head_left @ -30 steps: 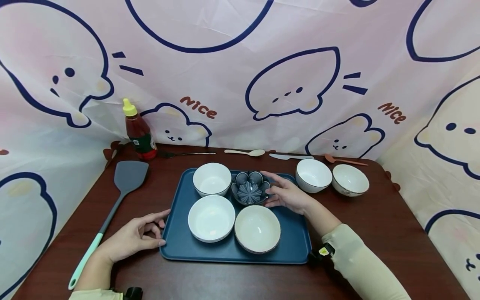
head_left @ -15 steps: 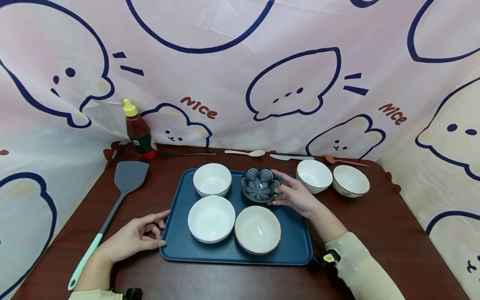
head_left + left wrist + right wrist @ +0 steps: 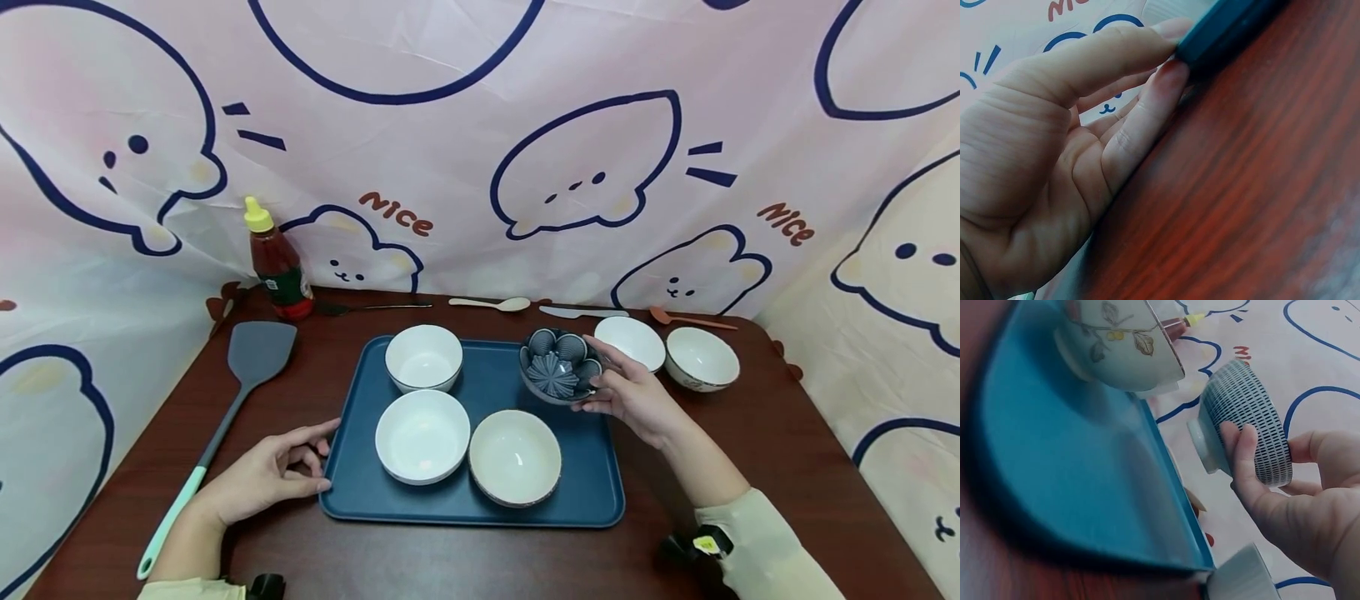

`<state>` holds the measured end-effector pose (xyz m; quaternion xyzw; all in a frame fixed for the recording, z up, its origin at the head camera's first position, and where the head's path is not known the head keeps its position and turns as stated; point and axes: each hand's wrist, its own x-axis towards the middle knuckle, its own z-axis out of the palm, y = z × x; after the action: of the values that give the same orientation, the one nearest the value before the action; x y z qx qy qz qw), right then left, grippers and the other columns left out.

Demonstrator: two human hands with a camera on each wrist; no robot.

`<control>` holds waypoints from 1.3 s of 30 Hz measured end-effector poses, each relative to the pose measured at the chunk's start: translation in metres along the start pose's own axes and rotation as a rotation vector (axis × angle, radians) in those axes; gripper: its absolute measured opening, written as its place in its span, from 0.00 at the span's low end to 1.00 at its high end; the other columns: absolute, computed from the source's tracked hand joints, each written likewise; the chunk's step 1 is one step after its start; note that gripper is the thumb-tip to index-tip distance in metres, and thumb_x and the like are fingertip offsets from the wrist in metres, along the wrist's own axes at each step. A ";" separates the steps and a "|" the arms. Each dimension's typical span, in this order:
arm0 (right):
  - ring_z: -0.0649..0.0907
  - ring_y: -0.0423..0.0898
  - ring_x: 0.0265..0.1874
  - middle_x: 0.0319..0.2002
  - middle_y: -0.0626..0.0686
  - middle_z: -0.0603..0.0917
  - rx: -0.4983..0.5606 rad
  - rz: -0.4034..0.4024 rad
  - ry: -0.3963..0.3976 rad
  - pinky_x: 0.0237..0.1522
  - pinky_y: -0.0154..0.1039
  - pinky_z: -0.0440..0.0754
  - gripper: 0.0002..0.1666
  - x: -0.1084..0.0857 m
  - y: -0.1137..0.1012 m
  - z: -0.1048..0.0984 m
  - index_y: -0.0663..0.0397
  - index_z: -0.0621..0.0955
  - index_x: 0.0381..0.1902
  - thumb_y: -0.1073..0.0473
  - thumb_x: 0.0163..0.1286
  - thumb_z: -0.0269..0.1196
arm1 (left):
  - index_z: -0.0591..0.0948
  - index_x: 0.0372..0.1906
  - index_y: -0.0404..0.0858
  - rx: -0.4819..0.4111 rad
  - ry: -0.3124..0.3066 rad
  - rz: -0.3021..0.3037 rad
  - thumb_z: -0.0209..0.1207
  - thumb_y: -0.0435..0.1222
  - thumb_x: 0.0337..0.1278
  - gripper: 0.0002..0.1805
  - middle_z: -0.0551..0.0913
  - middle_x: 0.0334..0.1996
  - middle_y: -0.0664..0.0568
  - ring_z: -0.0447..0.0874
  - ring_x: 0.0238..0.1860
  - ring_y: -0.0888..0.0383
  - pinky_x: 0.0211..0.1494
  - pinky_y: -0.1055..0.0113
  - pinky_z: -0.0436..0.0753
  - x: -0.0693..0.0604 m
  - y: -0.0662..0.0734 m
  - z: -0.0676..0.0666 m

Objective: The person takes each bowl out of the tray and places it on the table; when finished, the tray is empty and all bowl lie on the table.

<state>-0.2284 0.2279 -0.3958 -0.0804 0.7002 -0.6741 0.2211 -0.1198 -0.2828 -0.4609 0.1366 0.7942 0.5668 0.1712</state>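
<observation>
A dark blue bowl with a flower-petal inside [image 3: 557, 373] is held up over the tray's back right by my right hand [image 3: 633, 398]. The right wrist view shows its dashed outer wall [image 3: 1244, 403] and pale foot, with fingers and thumb gripping it and the foot apart from the tray. My left hand [image 3: 262, 475] pinches the left rim of the blue tray [image 3: 585, 475]; in the left wrist view thumb and finger [image 3: 1147, 112] meet at the tray's edge. On the tray stand two white bowls [image 3: 424, 358] and a cream bowl [image 3: 515, 458].
Two more bowls, one white [image 3: 628, 340] and one patterned [image 3: 701, 358], stand right of the tray. A spatula [image 3: 247, 383] and a sauce bottle [image 3: 281, 275] are at left. A fork [image 3: 375, 307], spoon [image 3: 491, 305], knife [image 3: 581, 313] and brown spoon [image 3: 690, 321] line the back.
My right hand has carried the dark blue bowl rightward and up from beside the white bowls, tilting it a little. The left hand and the tray have stayed put.
</observation>
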 end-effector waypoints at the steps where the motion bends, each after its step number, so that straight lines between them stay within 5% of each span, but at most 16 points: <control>1: 0.89 0.53 0.44 0.67 0.69 0.67 -0.005 0.004 0.010 0.47 0.39 0.86 0.38 -0.005 0.000 -0.002 0.40 0.53 0.80 0.67 0.76 0.45 | 0.61 0.75 0.30 0.000 -0.001 0.003 0.69 0.34 0.57 0.44 0.72 0.47 0.36 0.81 0.37 0.60 0.40 0.67 0.85 0.000 0.000 0.000; 8: 0.89 0.54 0.44 0.60 0.61 0.72 -0.064 0.000 0.013 0.48 0.42 0.86 0.38 -0.037 0.001 -0.022 0.42 0.53 0.80 0.67 0.77 0.46 | 0.61 0.75 0.31 -0.002 -0.003 0.007 0.69 0.34 0.56 0.44 0.72 0.47 0.36 0.81 0.37 0.60 0.40 0.67 0.85 0.002 0.001 -0.001; 18: 0.89 0.53 0.46 0.63 0.47 0.74 -0.069 -0.084 -0.082 0.48 0.44 0.86 0.38 -0.069 0.007 -0.061 0.47 0.47 0.81 0.69 0.79 0.43 | 0.61 0.75 0.30 -0.008 0.000 0.021 0.69 0.33 0.56 0.44 0.72 0.47 0.36 0.82 0.37 0.60 0.40 0.67 0.85 0.002 0.000 0.002; 39: 0.89 0.54 0.45 0.52 0.53 0.77 -0.099 -0.042 -0.149 0.48 0.46 0.86 0.39 -0.078 0.031 -0.105 0.49 0.41 0.81 0.71 0.79 0.39 | 0.60 0.75 0.29 -0.019 -0.009 0.055 0.69 0.32 0.57 0.43 0.72 0.46 0.36 0.81 0.37 0.62 0.40 0.67 0.85 0.000 -0.002 0.001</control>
<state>-0.1968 0.3580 -0.4114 -0.1558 0.7124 -0.6352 0.2543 -0.1195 -0.2822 -0.4627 0.1595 0.7839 0.5781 0.1606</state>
